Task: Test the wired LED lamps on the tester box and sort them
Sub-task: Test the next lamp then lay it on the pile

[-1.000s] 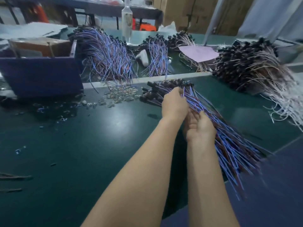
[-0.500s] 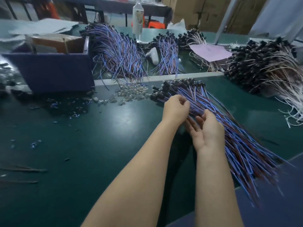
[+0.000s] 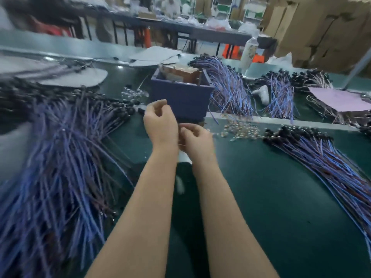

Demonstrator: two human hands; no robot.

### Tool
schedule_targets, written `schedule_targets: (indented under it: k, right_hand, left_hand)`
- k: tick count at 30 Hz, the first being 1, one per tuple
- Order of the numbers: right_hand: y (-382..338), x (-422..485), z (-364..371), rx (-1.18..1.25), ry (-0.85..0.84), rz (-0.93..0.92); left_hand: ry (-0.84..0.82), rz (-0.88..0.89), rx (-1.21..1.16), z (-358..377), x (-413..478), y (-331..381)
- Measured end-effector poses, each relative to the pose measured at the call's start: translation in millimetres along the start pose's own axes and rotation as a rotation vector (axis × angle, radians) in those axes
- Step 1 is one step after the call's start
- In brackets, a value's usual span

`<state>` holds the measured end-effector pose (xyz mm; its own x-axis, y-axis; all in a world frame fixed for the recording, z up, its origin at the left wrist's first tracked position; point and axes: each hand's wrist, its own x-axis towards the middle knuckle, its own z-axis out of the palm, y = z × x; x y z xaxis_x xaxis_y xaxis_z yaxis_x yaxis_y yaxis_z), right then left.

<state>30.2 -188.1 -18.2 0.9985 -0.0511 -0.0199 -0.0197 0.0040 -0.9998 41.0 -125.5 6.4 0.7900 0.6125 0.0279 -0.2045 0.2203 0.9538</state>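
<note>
Two curled, hold unclear: left hand (image 3: 160,126), right hand (image 3: 196,140) | before tester box (image 3: 181,97) | lamp bundles (image 3: 60,157) flank, apart

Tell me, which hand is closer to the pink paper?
Right. The right hand is left of the pink paper and nearer the person; the left hand is even farther left.

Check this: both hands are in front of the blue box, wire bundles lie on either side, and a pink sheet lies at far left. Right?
No: the head view shows the pink sheet at far right. The rest stands: left hand and right hand are in front of the blue box, with a left bundle and a right bundle.
</note>
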Motion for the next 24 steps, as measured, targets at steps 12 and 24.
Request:
schedule_targets:
  k: [12,24]
  right_hand:
    - [8.4,10.5,154.0,-0.495,-0.386,-0.085]
    - [12.9,31.5,174.3,-0.836,-0.351,-0.145]
  left_hand:
    - [0.440,-0.076,-0.167,-99.8,75.3,37.7]
    - [0.501,-0.071,-0.271,-99.3,82.1,36.7]
